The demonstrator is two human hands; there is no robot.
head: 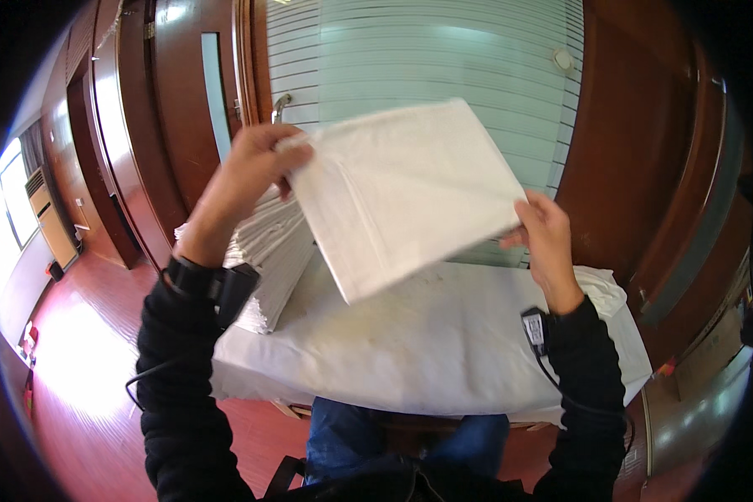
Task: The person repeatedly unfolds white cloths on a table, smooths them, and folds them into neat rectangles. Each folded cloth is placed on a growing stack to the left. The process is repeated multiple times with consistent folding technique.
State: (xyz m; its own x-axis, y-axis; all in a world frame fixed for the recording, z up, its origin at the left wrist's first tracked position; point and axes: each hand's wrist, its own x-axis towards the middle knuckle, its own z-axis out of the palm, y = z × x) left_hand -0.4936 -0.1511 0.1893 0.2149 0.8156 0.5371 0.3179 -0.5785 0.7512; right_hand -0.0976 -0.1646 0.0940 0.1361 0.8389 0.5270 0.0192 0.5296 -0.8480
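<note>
A folded white cloth [408, 188] is held up, tilted, above the covered table. My left hand [251, 169] pinches its upper left corner between thumb and fingers. At the right edge, my right hand [544, 235] grips the cloth with the thumb on top. A tall stack of folded white cloths [273, 263] stands on the table behind and below my left hand, partly hidden by the hand and the held cloth. Slight blur softens the cloth's edges and my left hand.
A white sheet with faint stains covers the table [389, 357] before my knees. Crumpled white fabric [602, 292] lies at its right end. Beyond stands a frosted glass panel [414, 56] with a metal handle [280, 108]. Cables run from devices on both wrists.
</note>
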